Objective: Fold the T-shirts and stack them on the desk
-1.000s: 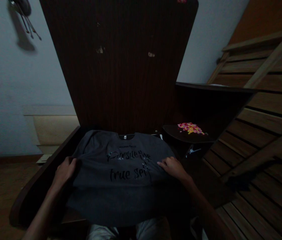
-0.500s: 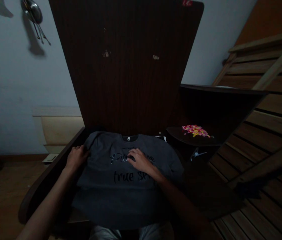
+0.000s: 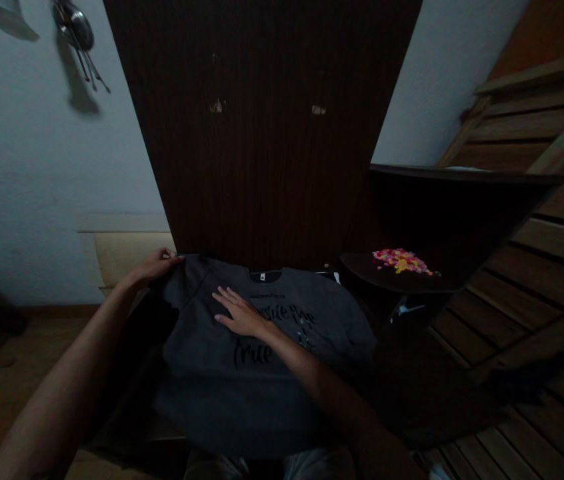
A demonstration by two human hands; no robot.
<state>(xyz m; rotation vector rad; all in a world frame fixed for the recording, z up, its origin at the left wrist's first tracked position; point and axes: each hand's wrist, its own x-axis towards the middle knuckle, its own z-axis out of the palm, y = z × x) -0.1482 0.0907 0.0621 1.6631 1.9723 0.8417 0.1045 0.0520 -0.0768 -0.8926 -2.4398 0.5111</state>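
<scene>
A dark grey T-shirt (image 3: 202, 360) with black lettering lies spread face up on a dark wooden desk, its neckline and small white label at the far side. At its far left corner, my left hand (image 3: 157, 265) pinches the sleeve edge with the fingers closed. My right hand (image 3: 238, 315) rests flat on the chest, left of the printed words, fingers spread. My right forearm covers part of the lettering.
A tall dark wood panel (image 3: 262, 167) rises behind the desk. To the right, a small rounded shelf (image 3: 362, 267) bears a heap of pink and yellow bits (image 3: 405, 260). Wooden slats (image 3: 537, 247) stand at far right. Metal utensils (image 3: 75, 30) hang on the left wall.
My left hand has moved up and away along the sleeve, lifting and drawing its edge outward. My right hand has slid left across the chest and flattened. The view has shifted slightly.
</scene>
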